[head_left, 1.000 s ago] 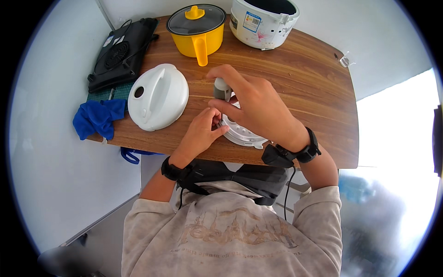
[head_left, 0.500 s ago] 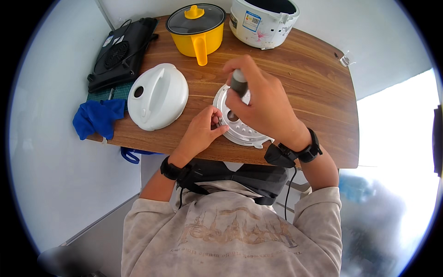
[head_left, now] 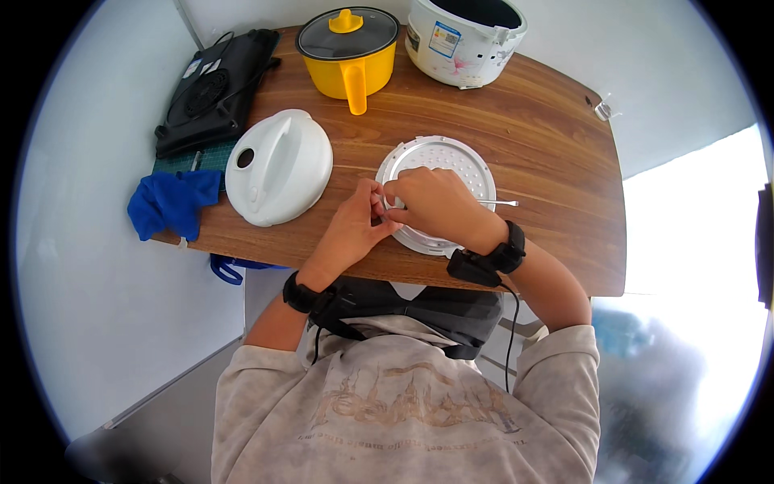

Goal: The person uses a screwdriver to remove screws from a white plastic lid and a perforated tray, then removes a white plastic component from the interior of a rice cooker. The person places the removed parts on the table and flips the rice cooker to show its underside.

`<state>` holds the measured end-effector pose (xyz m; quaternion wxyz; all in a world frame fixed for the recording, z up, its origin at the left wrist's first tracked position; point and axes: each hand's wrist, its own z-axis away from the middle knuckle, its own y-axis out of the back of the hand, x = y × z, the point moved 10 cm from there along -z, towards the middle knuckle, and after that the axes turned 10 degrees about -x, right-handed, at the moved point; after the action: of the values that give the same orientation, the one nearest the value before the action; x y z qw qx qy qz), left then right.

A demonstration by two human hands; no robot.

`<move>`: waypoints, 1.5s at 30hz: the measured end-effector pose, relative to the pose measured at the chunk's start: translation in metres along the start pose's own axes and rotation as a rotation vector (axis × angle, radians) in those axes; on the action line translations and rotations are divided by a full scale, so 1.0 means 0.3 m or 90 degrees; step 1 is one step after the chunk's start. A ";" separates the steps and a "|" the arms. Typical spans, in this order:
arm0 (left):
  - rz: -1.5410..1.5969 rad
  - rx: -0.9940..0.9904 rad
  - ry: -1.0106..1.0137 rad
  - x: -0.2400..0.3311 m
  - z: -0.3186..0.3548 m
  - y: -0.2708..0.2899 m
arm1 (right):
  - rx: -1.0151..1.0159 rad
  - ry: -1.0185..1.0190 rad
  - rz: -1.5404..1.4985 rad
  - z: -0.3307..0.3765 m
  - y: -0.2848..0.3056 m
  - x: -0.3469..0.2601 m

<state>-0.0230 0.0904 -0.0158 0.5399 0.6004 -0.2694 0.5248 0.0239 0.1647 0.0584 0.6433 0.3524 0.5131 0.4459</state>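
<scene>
A round white-rimmed lid part (head_left: 443, 149) with a dimpled metal face lies on the table in front of me. At its left rim, my left hand (head_left: 352, 222) is closed, thumb and fingers pinching the edge. My right hand (head_left: 439, 202) covers much of the face, its fingertips meeting the left hand's at that same edge. The screwdriver (head_left: 504, 202) lies sideways in the right hand, its thin metal shaft pointing right; the handle is hidden. Whether the fingertips also pinch something small, I cannot see. A white oval cooker lid (head_left: 282, 173) sits to the left.
A yellow pot (head_left: 347, 77) with a glass lid and a white cooker body (head_left: 459, 48) stand at the back. Far left are a black device (head_left: 210, 97), a green mat (head_left: 187, 161) and a blue cloth (head_left: 171, 204). A clear clip-like piece (head_left: 606, 107) is at the right edge.
My right hand has come down and left to the rim, and the screwdriver has swung from upright to lying sideways. The left hand has stayed at the edge.
</scene>
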 end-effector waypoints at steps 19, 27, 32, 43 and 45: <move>-0.027 0.027 -0.001 0.007 0.007 0.007 | 0.025 0.015 0.049 -0.026 -0.056 0.009; -0.004 0.017 0.004 0.013 0.007 0.008 | -0.015 -0.008 -0.012 -0.030 -0.057 0.027; -0.008 0.026 -0.014 0.012 0.007 0.009 | -0.026 -0.017 -0.031 -0.032 -0.045 0.023; 0.006 0.021 -0.009 0.005 0.006 0.005 | -0.017 0.019 -0.008 -0.039 -0.043 0.030; 0.002 0.020 -0.007 0.002 0.006 0.005 | -0.032 0.027 -0.005 -0.047 -0.052 0.027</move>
<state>-0.0236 0.0885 -0.0143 0.5280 0.6112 -0.2651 0.5267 0.0141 0.1667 0.0382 0.6428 0.3246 0.5161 0.4638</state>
